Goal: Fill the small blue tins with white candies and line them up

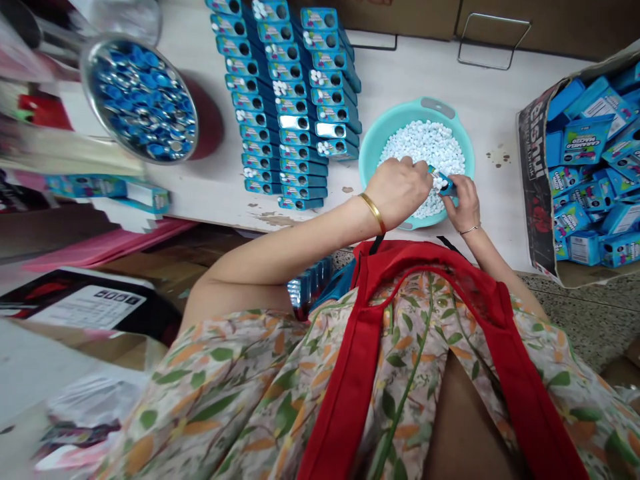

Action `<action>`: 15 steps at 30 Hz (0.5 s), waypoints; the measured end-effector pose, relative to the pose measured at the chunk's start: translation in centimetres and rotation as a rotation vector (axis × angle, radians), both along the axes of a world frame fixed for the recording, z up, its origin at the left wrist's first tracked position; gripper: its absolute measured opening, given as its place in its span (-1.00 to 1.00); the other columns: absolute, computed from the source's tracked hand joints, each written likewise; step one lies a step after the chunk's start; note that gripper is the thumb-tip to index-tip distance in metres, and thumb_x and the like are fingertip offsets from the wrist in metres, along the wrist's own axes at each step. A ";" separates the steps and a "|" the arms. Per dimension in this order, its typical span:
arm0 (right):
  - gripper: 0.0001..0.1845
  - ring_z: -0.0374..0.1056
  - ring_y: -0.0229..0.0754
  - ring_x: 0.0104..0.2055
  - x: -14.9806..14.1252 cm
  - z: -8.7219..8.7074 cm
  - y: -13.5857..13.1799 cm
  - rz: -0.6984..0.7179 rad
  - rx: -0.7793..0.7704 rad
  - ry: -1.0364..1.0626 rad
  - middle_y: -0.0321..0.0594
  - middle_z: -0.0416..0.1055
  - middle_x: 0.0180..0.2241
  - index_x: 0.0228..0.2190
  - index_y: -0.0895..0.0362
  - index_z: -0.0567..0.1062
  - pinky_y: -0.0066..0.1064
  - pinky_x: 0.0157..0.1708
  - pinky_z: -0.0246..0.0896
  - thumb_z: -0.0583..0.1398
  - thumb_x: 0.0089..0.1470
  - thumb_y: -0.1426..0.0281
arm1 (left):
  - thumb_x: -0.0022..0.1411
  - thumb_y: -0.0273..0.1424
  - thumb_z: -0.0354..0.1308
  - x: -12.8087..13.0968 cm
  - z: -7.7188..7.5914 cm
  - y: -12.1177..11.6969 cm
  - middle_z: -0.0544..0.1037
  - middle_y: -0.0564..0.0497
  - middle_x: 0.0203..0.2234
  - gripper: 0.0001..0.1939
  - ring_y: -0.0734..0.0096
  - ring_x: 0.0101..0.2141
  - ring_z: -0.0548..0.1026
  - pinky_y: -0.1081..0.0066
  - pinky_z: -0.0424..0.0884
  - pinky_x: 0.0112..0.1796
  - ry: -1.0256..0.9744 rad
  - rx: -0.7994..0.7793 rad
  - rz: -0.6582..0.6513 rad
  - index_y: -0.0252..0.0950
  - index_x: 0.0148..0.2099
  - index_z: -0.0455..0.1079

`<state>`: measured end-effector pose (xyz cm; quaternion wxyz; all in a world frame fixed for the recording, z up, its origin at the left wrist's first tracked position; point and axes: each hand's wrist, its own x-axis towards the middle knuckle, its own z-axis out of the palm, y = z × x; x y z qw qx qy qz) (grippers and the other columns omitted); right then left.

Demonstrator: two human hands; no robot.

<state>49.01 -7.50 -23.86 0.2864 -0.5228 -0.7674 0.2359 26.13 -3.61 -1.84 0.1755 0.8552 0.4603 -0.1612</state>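
Note:
My right hand (464, 205) grips a small blue candy box (447, 185) between thumb and fingers, over the near right part of a turquoise basin (367, 160). White candies show at the box's open end. My left hand (403, 192) is closed right beside that end, its knuckles up; what its fingertips hold is hidden. Small white candies (425, 141) fill the basin beneath both hands. To the left, several blue boxes (300, 107) lie stacked in three columns, their ends with round holes facing me, and some have white candies resting on them.
A round metal container (207, 127) with blue and silver pieces stands at the far left. On the right, a cardboard carton (534, 173) is full of blue candy boxes. Wire handles (493, 67) stick out along the table's back edge, beside brown cardboard.

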 end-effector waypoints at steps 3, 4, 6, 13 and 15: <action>-0.45 0.49 0.20 0.22 0.0 -0.3 0.2 0.015 -0.012 0.018 0.09 0.55 0.12 0.24 0.04 0.43 0.31 0.29 0.49 0.03 0.48 -0.02 | 0.61 -0.50 -0.11 -0.8 -0.9 0.0 0.62 -0.24 -0.09 -0.61 0.09 0.04 0.57 0.27 0.43 -0.06 -0.016 0.013 0.002 -0.34 0.10 0.57; -0.44 0.50 0.20 0.22 0.0 -0.3 0.3 0.019 -0.013 0.025 0.10 0.55 0.12 0.24 0.05 0.43 0.31 0.29 0.49 0.03 0.48 -0.02 | 0.61 -0.49 -0.11 -1.1 -1.2 -0.1 0.62 -0.23 -0.09 -0.61 0.09 0.04 0.57 0.27 0.43 -0.06 -0.030 0.017 0.008 -0.34 0.10 0.57; -0.44 0.51 0.20 0.22 -0.1 -0.4 0.4 0.023 -0.020 0.034 0.10 0.56 0.11 0.23 0.05 0.44 0.30 0.29 0.50 0.03 0.47 -0.04 | 0.62 -0.45 -0.08 -1.6 -1.9 -0.1 0.62 -0.23 -0.10 -0.63 0.08 0.03 0.57 0.24 0.44 -0.06 -0.075 0.023 0.019 -0.33 0.11 0.58; -0.37 0.50 0.21 0.24 0.1 -0.7 0.7 0.022 -0.075 0.070 0.07 0.55 0.12 0.21 0.03 0.44 0.33 0.33 0.47 0.04 0.43 -0.15 | 0.60 -0.36 -0.01 -5.9 -8.4 1.3 0.61 -0.19 -0.06 -0.65 0.04 0.02 0.51 0.11 0.44 -0.01 -0.220 0.046 0.190 -0.20 0.19 0.56; -0.36 0.49 0.21 0.25 0.7 -0.3 0.7 -0.004 -0.089 0.079 0.06 0.54 0.13 0.21 0.03 0.44 0.32 0.34 0.45 0.06 0.42 -0.17 | 0.57 -0.43 0.00 -7.3 -12.0 2.3 0.61 -0.20 -0.02 -0.64 0.02 0.05 0.50 0.12 0.42 -0.01 -0.158 0.017 0.269 -0.22 0.22 0.54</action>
